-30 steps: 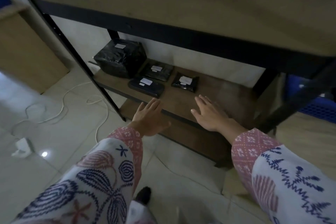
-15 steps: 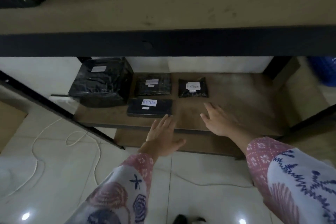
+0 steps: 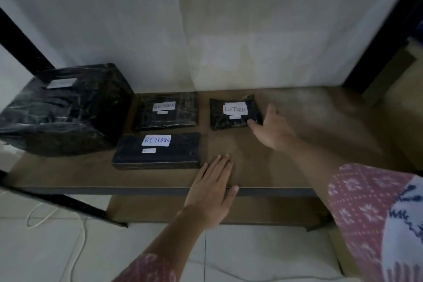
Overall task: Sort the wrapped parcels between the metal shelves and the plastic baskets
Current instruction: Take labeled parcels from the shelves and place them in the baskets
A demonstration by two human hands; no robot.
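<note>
Four black wrapped parcels lie on the wooden board of the low metal shelf [image 3: 297, 174]. A big bulky parcel [image 3: 66, 110] stands at the left. Beside it lie a flat parcel at the back [image 3: 167, 119] and a long flat parcel in front [image 3: 158, 155], both labelled RETURN. A small parcel [image 3: 231, 119], also labelled RETURN, lies to their right. My right hand [image 3: 272, 129] touches the small parcel's right front corner, thumb at its front edge and fingers along its right side. My left hand [image 3: 211, 190] rests flat on the shelf's front edge, fingers straight.
A white wall [image 3: 229, 30] backs the shelf, with black metal uprights at the left [image 3: 20, 46] and right [image 3: 384, 36]. A lower board [image 3: 263, 210] sits under the shelf. White cable [image 3: 77, 247] trails over the tiled floor at the lower left.
The view has dropped below the upper shelf and closed in. My right hand has reached forward to the small parcel's corner. My left hand has settled on the shelf's front edge.
</note>
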